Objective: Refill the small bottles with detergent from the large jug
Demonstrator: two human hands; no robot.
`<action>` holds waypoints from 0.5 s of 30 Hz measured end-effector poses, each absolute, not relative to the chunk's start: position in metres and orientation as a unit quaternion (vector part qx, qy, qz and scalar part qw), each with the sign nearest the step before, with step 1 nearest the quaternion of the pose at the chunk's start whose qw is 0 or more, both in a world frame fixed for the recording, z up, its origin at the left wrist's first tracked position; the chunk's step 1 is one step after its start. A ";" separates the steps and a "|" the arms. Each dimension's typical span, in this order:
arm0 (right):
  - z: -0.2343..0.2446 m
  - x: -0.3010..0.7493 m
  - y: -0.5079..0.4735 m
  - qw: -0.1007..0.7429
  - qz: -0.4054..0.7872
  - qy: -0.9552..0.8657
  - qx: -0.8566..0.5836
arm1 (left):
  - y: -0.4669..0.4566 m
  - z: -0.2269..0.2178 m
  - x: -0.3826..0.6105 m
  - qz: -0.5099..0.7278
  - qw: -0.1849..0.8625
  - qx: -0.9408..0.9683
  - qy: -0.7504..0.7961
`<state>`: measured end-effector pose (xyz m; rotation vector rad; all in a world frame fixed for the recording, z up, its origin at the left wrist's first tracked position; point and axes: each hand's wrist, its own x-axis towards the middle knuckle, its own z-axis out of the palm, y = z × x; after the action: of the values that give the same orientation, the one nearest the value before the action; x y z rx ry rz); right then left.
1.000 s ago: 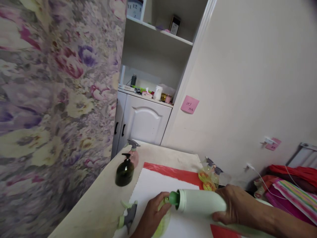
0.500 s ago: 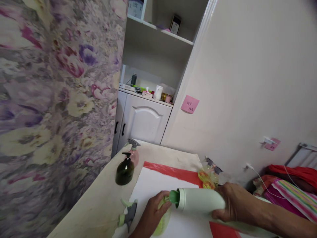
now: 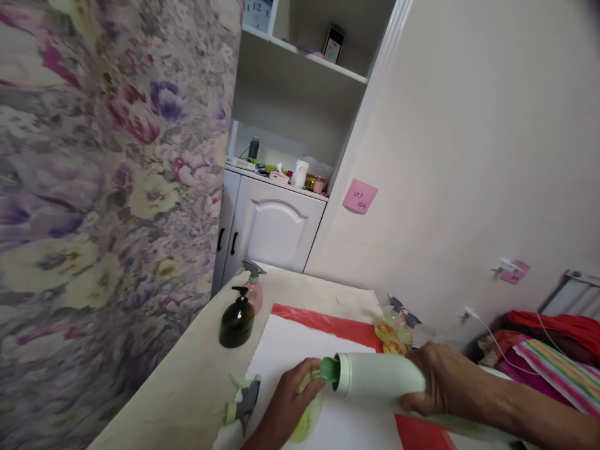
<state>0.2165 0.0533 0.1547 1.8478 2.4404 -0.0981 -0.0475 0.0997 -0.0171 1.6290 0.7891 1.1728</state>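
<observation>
My left hand (image 3: 294, 398) is closed around the neck of a see-through yellow-green bottle (image 3: 309, 420), which stands on white paper. In my right hand (image 3: 434, 378) is a pale green bottle (image 3: 377, 377), tipped almost level with its open mouth facing left. Something green (image 3: 329, 370) bridges that mouth and the top of the smaller bottle; whether it is thick liquid or a spout I cannot tell. A grey and green spray head (image 3: 244, 401) lies left of my left hand. The lower end of the yellow-green bottle is partly hidden by my hand.
A dark pump bottle (image 3: 237, 325) and a pink spray bottle (image 3: 254, 289) stand at the table's left edge. Yellow spray bottles (image 3: 394, 328) are at the right edge by the wall. White paper (image 3: 290, 344) lies over a red sheet (image 3: 328, 320).
Both hands and both bottles hold nearly the same place. The view has shifted very slightly.
</observation>
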 end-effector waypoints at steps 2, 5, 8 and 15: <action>0.155 0.217 0.053 0.040 -0.030 0.796 0.603 | 0.100 -0.017 -0.048 0.480 0.477 0.663 0.319; 0.155 0.218 0.054 0.034 -0.031 0.802 0.596 | 0.099 -0.016 -0.048 0.481 0.477 0.663 0.319; 0.155 0.219 0.054 0.034 -0.037 0.804 0.592 | 0.099 -0.015 -0.048 0.480 0.470 0.666 0.325; 0.160 0.213 0.052 0.038 -0.042 0.797 0.601 | 0.099 -0.014 -0.047 0.478 0.471 0.665 0.328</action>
<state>0.2127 0.0522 0.1605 1.8423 2.4457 -0.1289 -0.0473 0.0989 -0.0142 1.6292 0.8041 1.1699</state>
